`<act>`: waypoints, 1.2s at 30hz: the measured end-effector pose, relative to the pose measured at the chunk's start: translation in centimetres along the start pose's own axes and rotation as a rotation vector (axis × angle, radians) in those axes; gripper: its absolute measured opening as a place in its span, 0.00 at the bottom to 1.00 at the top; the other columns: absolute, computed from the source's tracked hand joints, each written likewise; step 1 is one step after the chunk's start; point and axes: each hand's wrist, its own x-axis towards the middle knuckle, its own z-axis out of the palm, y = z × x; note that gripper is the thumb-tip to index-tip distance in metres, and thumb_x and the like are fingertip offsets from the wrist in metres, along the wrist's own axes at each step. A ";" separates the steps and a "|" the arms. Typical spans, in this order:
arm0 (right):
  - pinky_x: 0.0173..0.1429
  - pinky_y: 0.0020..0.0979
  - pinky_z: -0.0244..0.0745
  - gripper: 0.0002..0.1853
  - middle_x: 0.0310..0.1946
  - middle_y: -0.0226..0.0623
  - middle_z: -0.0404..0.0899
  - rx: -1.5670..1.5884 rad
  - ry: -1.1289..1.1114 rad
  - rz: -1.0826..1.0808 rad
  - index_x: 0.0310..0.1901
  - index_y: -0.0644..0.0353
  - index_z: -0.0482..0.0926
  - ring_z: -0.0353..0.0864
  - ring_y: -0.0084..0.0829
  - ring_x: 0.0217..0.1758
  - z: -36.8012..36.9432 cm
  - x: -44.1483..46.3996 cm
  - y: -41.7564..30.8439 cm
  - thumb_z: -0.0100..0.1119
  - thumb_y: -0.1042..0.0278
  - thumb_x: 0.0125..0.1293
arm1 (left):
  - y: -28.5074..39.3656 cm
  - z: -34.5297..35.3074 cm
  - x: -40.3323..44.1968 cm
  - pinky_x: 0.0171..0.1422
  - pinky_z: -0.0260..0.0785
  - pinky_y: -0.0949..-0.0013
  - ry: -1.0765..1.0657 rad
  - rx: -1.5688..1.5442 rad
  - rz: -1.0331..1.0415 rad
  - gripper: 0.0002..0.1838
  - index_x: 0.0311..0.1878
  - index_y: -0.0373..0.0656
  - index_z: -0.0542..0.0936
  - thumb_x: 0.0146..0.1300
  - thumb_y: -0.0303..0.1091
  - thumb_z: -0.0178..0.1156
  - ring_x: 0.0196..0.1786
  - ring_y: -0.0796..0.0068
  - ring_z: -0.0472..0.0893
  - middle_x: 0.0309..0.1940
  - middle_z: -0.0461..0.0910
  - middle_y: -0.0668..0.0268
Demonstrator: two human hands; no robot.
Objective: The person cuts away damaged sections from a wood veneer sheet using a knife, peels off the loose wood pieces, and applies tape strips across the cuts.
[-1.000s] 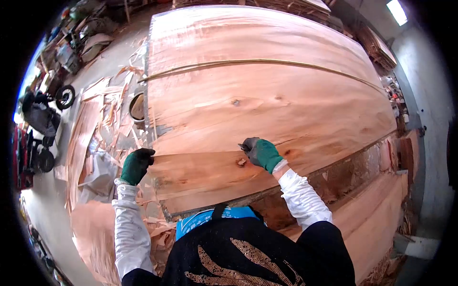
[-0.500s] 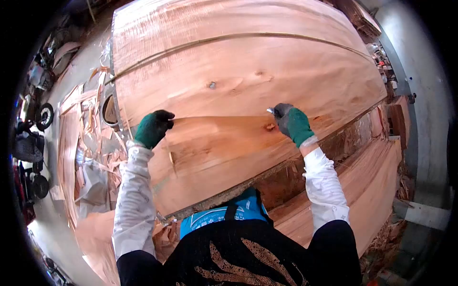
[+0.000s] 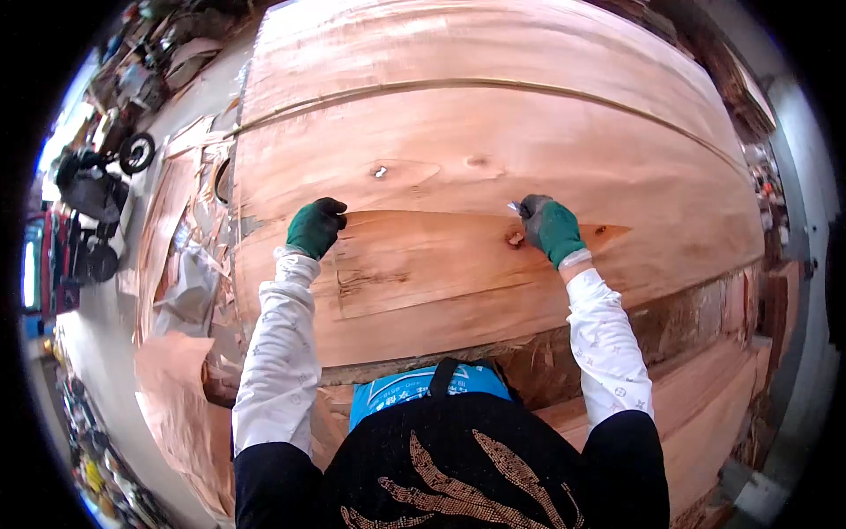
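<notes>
A broad sheet of pale reddish wood veneer [image 3: 423, 123] lies in front of me. On it lies a smaller, darker veneer piece [image 3: 423, 251], whose far edge runs between my two hands. My left hand [image 3: 315, 227], in a green glove with dark fingers, is closed in a pinch at the left end of that edge. Gloved the same way, my right hand [image 3: 551, 227] is closed around a small shiny blade-like tool [image 3: 514, 206], most of it hidden by the fingers. Just below sits a dark knot [image 3: 515, 238] in the wood.
A thin dark seam [image 3: 493, 83] crosses the far part of the sheet. Torn veneer scraps [image 3: 181, 220] litter the left floor, with a wheel [image 3: 137, 153] beyond. More veneer [image 3: 705, 388] lies lower right. A blue apron [image 3: 414, 392] touches the near edge.
The view has shifted, so the sheet sits further right. The darker piece lies flatter, its near edge now showing as a line on the sheet. Both hands keep their closed grips.
</notes>
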 end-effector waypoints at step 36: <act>0.51 0.36 0.75 0.13 0.39 0.45 0.82 0.402 -0.060 -0.207 0.45 0.60 0.82 0.81 0.45 0.43 -0.6 3.6 2.8 0.60 0.80 0.56 | 5.1 -2.4 -2.8 0.42 0.73 0.64 0.171 -0.095 -0.037 0.22 0.52 0.46 0.81 0.54 0.16 0.56 0.35 0.66 0.81 0.31 0.85 0.64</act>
